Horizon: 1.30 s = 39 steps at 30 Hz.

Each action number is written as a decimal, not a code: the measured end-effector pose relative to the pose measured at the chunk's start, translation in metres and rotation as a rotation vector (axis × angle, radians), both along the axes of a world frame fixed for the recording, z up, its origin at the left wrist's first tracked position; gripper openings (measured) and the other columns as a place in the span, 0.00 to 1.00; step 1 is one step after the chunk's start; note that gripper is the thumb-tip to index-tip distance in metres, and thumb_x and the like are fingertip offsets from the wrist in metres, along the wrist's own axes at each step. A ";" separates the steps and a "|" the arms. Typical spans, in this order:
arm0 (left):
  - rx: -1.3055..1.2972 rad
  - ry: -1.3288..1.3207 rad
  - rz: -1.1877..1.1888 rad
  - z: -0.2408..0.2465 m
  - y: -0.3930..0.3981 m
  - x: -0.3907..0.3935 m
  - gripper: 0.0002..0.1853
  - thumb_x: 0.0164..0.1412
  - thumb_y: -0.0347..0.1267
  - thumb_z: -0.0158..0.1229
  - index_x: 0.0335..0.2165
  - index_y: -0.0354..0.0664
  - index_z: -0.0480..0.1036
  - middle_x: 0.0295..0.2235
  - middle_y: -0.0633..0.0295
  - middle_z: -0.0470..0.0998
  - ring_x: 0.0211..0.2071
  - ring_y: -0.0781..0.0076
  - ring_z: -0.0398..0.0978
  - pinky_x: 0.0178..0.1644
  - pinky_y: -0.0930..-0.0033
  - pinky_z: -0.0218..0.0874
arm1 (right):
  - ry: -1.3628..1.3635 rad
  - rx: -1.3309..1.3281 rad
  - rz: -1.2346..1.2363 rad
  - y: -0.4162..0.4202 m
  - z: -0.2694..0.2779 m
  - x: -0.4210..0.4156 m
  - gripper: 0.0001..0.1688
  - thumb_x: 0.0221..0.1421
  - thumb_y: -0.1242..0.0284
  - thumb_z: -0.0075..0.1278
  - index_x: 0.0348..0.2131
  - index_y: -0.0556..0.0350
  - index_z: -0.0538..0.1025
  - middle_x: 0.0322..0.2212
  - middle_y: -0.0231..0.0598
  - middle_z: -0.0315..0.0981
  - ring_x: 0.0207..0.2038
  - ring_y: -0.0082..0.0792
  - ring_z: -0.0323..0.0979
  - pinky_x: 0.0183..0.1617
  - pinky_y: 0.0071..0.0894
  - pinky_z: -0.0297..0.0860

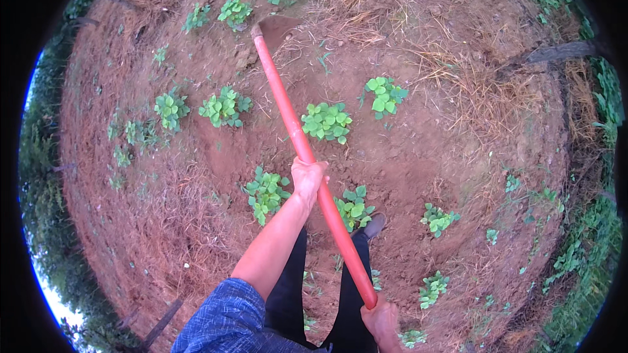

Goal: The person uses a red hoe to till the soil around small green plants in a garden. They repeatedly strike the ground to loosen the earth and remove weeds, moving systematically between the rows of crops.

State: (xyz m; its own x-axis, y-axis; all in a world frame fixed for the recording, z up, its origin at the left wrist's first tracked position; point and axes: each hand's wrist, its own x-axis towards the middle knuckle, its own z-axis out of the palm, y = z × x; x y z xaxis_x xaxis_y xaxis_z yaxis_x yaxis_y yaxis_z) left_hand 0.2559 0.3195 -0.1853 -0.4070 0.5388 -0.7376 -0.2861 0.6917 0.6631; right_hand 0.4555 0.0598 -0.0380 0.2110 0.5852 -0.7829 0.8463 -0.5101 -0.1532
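Observation:
A hoe with a long red handle [289, 113] runs from the upper middle down to the lower right. Its metal blade [278, 28] rests at or just above the reddish soil near the top. My left hand [308, 176] grips the handle about midway, beside a leafy green plant [326, 122]. Around the lower end of the handle my right hand [379, 317] is closed. Another plant [266, 195] grows left of my left hand, and one [354, 208] stands right of the handle, close to my shoe [375, 225].
More young plants [224, 107] stand scattered over the soil, one [385, 96] to the right of the handle. Dry straw [471, 78] lies at the right. Wooden posts [562, 52] and green growth [584, 255] edge the plot.

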 end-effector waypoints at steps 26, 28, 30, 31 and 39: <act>-0.501 -0.420 -0.117 0.012 -0.161 0.172 0.06 0.44 0.20 0.54 0.22 0.35 0.63 0.14 0.61 0.66 0.10 0.71 0.66 0.12 0.69 0.61 | -0.341 -0.398 -0.231 -0.042 0.188 0.045 0.12 0.43 0.65 0.48 0.31 0.47 0.67 0.16 0.52 0.69 0.22 0.57 0.70 0.25 0.56 0.64; -0.528 -0.454 -0.094 0.022 -0.169 0.177 0.07 0.45 0.20 0.54 0.23 0.35 0.63 0.14 0.61 0.66 0.10 0.71 0.66 0.12 0.69 0.61 | -0.390 -0.386 -0.196 -0.063 0.191 0.054 0.12 0.44 0.64 0.48 0.31 0.46 0.67 0.16 0.52 0.69 0.22 0.57 0.69 0.24 0.56 0.64; -0.547 -0.474 -0.097 0.027 -0.167 0.177 0.07 0.45 0.19 0.53 0.23 0.35 0.62 0.14 0.61 0.65 0.10 0.71 0.66 0.12 0.69 0.60 | -0.404 -0.364 -0.175 -0.073 0.190 0.058 0.13 0.44 0.64 0.48 0.32 0.46 0.67 0.16 0.51 0.69 0.21 0.56 0.69 0.23 0.55 0.64; -0.534 -0.473 -0.093 0.031 -0.164 0.177 0.07 0.45 0.19 0.53 0.24 0.35 0.62 0.14 0.61 0.65 0.10 0.71 0.65 0.12 0.69 0.60 | -0.397 -0.347 -0.173 -0.076 0.188 0.059 0.13 0.44 0.64 0.48 0.32 0.46 0.68 0.16 0.50 0.69 0.20 0.56 0.69 0.22 0.54 0.64; -0.240 -0.397 0.030 0.011 -0.091 0.142 0.06 0.42 0.22 0.52 0.17 0.38 0.62 0.12 0.63 0.64 0.10 0.72 0.64 0.13 0.69 0.58 | -0.357 -0.014 0.134 -0.074 0.106 0.080 0.14 0.44 0.60 0.52 0.28 0.48 0.70 0.11 0.44 0.68 0.14 0.45 0.69 0.17 0.47 0.65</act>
State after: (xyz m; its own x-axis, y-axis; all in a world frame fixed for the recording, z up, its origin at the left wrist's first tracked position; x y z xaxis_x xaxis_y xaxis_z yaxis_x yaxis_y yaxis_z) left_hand 0.3979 0.2284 -0.1741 -0.0806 0.3258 -0.9420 -0.5074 0.8000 0.3202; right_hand 0.5359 -0.0145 0.0679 0.3948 0.6161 -0.6816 0.9043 -0.3917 0.1698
